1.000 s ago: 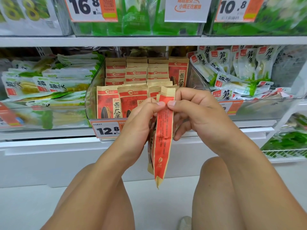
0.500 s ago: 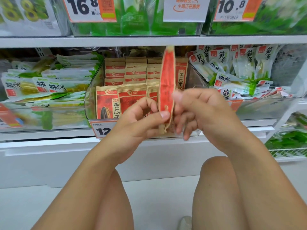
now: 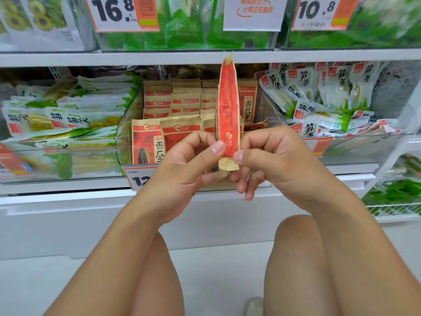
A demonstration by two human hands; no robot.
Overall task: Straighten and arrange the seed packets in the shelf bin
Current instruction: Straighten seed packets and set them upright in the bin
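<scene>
Right now both hands are holding one seed packet [image 3: 228, 115] upright and edge-on in front of the clear shelf bin [image 3: 124, 133]. The left hand [image 3: 184, 165] is pinching the packet's lower end from nine o'clock with thumb and forefinger, and the right hand [image 3: 273, 160] is pinching the same end from three o'clock, its other fingers curling loosely below. The packet's top is pointing to twelve o'clock, reaching the shelf edge [image 3: 68, 58] above. Behind it, the other seed packets [image 3: 180, 133] are standing in rows inside the bin, with a gap showing at about two o'clock from the hands. Judging from this, the grip is sitting low on a tall, floppy packet, so it could be tipping sideways on the way in. Sliding it down carelessly could also be knocking the front row forward or creasing its corner against the bin wall.
</scene>
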